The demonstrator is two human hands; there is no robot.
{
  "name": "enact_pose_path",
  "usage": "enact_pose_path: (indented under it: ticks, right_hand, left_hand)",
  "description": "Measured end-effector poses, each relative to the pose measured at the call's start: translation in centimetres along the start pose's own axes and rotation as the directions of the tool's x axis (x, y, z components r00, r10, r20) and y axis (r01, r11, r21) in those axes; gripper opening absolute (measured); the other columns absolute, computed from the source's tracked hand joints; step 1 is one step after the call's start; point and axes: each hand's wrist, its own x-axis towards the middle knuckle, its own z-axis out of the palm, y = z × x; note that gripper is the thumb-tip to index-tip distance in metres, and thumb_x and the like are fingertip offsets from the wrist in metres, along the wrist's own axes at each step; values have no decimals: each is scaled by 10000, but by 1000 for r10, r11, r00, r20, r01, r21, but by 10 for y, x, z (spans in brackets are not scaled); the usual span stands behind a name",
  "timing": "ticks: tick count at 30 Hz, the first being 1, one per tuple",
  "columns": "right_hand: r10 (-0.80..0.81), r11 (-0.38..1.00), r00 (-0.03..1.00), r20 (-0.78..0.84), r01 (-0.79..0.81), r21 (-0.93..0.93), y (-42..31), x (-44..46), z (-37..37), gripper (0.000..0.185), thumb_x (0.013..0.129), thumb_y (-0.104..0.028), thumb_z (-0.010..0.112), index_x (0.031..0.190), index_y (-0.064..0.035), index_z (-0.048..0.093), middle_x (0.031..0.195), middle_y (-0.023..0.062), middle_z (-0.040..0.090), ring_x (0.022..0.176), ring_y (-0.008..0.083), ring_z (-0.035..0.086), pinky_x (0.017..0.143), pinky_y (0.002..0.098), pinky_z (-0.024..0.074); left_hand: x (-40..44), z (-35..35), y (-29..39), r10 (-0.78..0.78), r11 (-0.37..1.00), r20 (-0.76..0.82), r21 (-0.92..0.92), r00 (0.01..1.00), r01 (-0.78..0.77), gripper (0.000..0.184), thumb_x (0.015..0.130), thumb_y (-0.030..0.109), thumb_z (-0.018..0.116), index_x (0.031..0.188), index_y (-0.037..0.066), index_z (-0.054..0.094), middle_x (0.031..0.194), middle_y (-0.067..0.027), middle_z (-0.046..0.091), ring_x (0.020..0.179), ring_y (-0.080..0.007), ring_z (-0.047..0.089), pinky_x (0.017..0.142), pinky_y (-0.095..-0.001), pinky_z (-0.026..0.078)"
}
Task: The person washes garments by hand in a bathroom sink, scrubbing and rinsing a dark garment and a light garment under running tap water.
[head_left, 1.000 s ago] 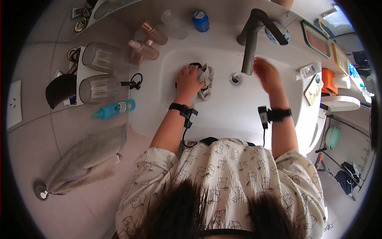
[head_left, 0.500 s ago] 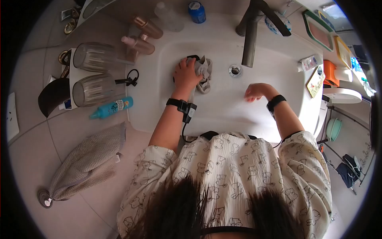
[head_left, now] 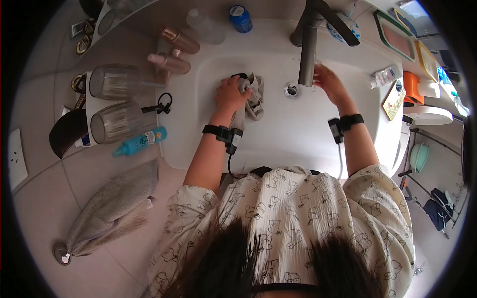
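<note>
Inside the white sink (head_left: 198,144), a crumpled grey-beige cloth (head_left: 255,103) with a dark part lies left of the drain (head_left: 291,90). My left hand (head_left: 230,95) is closed on the cloth from its left side. Beside the end of the dark faucet (head_left: 308,54), on its right, is my right hand (head_left: 330,84), with its fingers apart and nothing seen in it. The faucet's spout hides part of the fingertips. A black strap with a small device is on each wrist.
Pink bottles (head_left: 174,63) and a blue jar (head_left: 240,19) stand behind the sink. Two clear cups (head_left: 115,121) and a teal bottle (head_left: 141,141) are at the left, above a hanging towel (head_left: 117,206). A small tube (head_left: 385,77) lies on the right rim.
My right hand dropped toward the front of the sink half a second ago and is now back up beside the faucet. My left hand stays on the cloth. The view has shifted slightly.
</note>
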Motion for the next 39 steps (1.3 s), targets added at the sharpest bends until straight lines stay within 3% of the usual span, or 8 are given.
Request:
enact_pose_path:
  ticks: [2, 4, 10, 16, 26, 30, 36, 39]
  right_hand:
    - [-254, 346, 965, -57, 36, -937, 39, -13, -13, 359, 893, -219, 462, 1171, 8, 470, 1128, 177, 536, 1021, 272, 543, 868, 350, 430]
    - [-129, 153, 966, 222, 240, -959, 67, -25, 6, 495, 865, -232, 496, 1284, -4, 364, 1329, 193, 363, 1244, 316, 342, 1008, 386, 314]
    - [-148, -233, 977, 151, 114, -966, 104, -16, 23, 622, 853, -278, 490, 1371, -59, 222, 1413, 119, 245, 1320, 267, 201, 1085, 359, 179]
    - [-137, -285, 980, 144, 101, -953, 92, -27, 16, 608, 868, -278, 460, 1386, -96, 197, 1434, 75, 214, 1333, 211, 176, 1090, 376, 161]
    - [37, -563, 988, 149, 144, -814, 52, -29, 12, 612, 796, -113, 524, 1358, -113, 280, 1448, 18, 192, 1322, 181, 214, 1067, 366, 243]
    - [84, -360, 986, 145, 166, -918, 10, -18, 1, 422, 778, -87, 533, 1199, -98, 514, 1317, 76, 427, 1200, 218, 415, 974, 293, 371]
    - [-367, 173, 926, 88, 161, -972, -58, -32, 13, 301, 815, -126, 486, 1090, -56, 587, 979, 184, 618, 867, 313, 606, 780, 340, 463]
    - [-434, 152, 896, 90, 172, -973, -87, -47, 31, 286, 815, -124, 499, 1076, -56, 594, 947, 169, 632, 850, 280, 617, 766, 328, 467]
  left_hand:
    - [6, -3, 0, 26, 994, 57, -112, 998, -19, 712, 726, 493, 603, 1281, 99, 394, 1292, -176, 360, 1137, -356, 428, 917, -415, 404]
    - [5, -1, 9, 29, 994, 89, -103, 996, -20, 754, 721, 523, 597, 1285, 71, 382, 1267, -208, 373, 1116, -372, 447, 913, -406, 410]
    - [-9, 3, 35, -5, 994, 223, -109, 975, 30, 959, 675, 683, 546, 1325, 18, 309, 1278, -295, 342, 1145, -415, 431, 931, -416, 400]
    - [-26, -10, 61, -22, 944, 623, -245, 782, 222, 1143, 633, 803, 442, 1359, -40, 181, 1314, -271, 351, 1116, -346, 490, 727, -339, 524]
    - [-40, 14, 92, 91, 987, 511, -160, 855, -9, 936, 717, 575, 592, 1197, -179, 316, 879, -265, 602, 567, -275, 639, 498, -309, 525]
    - [-45, 32, 109, 55, 941, 425, -324, 904, 94, 887, 774, 540, 550, 1187, -203, 298, 836, -275, 608, 569, -296, 643, 482, -325, 528]
    - [-50, 46, 140, -7, 693, 651, -544, 759, 473, 762, 824, 465, 513, 1142, -208, 347, 913, -326, 570, 597, -300, 648, 419, -302, 517]
    - [-48, 46, 144, 126, 926, 677, -342, 725, 159, 663, 825, 458, 520, 1082, -152, 469, 943, -266, 597, 593, -298, 643, 522, -339, 528]
